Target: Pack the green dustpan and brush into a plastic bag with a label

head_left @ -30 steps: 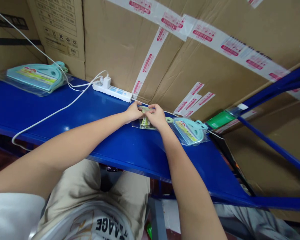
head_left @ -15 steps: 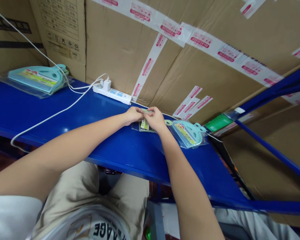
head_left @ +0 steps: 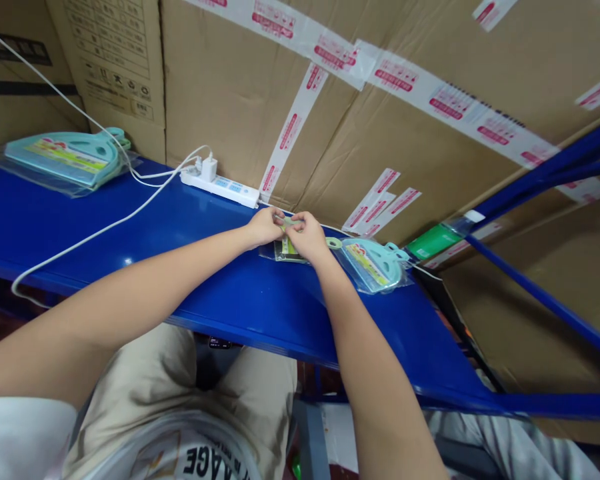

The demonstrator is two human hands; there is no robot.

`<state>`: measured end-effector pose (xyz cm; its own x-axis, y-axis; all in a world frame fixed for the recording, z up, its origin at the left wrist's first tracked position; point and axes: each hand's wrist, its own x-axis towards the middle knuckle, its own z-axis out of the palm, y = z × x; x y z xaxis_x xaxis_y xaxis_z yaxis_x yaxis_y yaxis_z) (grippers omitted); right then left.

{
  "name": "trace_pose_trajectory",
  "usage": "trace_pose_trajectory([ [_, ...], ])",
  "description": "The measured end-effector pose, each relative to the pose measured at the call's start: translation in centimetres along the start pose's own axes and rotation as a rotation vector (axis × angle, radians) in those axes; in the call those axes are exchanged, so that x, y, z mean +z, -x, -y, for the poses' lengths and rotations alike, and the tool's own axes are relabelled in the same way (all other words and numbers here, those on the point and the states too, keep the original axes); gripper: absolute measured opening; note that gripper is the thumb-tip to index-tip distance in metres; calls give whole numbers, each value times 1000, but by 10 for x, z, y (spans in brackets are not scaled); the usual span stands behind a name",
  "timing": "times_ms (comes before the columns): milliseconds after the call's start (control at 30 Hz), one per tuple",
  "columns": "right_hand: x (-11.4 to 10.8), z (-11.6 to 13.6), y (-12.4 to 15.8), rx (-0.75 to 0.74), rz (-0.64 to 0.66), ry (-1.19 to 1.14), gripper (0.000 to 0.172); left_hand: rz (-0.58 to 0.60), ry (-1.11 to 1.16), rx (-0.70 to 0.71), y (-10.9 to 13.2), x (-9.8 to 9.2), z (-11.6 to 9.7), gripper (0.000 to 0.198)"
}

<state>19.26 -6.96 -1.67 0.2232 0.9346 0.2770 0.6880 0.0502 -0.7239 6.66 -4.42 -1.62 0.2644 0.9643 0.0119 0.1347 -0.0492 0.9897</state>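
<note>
The blue shelf [head_left: 130, 247] carries a bagged teal plastic piece [head_left: 63, 160] at its left end, near the back edge. Further right along that edge sits a white power strip [head_left: 220, 187]. The left hand [head_left: 266, 225] and right hand [head_left: 307, 235] are both clenched, their grips pinching a small pale green piece [head_left: 290, 221] together, just above a clear plastic bag [head_left: 285, 251] by the back edge. Just right of the hands lies a second bagged teal plastic piece [head_left: 373, 265].
</note>
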Motion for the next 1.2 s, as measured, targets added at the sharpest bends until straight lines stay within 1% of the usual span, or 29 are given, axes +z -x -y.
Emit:
trace_pose_trajectory([
  [133,1,-5,-3,-4,18,14,19,34,63,-29,-1,5,1,38],
  [233,-5,-6,-6,18,26,55,18,66,144,-75,1,7,1,39],
  [300,-14,-7,-8,34,-13,103,14,80,202,-108,1,6,1,41],
  [367,-28,-10,-10,54,-92,181,11,86,226,-116,0,5,2,42],
  [467,-50,-18,-12,113,-204,338,7,91,198,-67,-3,2,6,45],
  [533,-60,-24,-13,167,-233,423,11,85,137,-24,-7,-1,8,46],
  [600,-65,-31,-14,198,-233,498,19,66,36,18,-11,-2,10,45],
  [700,-65,-37,-15,204,-197,590,27,33,-93,70,-18,-2,13,44],
  [767,-62,-39,-16,218,-149,612,27,18,-90,83,-21,-1,15,44],
  [900,-55,-37,-18,271,-29,552,12,-13,-43,91,-24,-1,18,44],
  [1033,-52,-33,-19,275,60,551,25,-18,-128,111,-25,-6,17,41],
  [1200,-49,-32,-18,242,119,522,25,-39,-273,152,-26,-19,14,34],
])
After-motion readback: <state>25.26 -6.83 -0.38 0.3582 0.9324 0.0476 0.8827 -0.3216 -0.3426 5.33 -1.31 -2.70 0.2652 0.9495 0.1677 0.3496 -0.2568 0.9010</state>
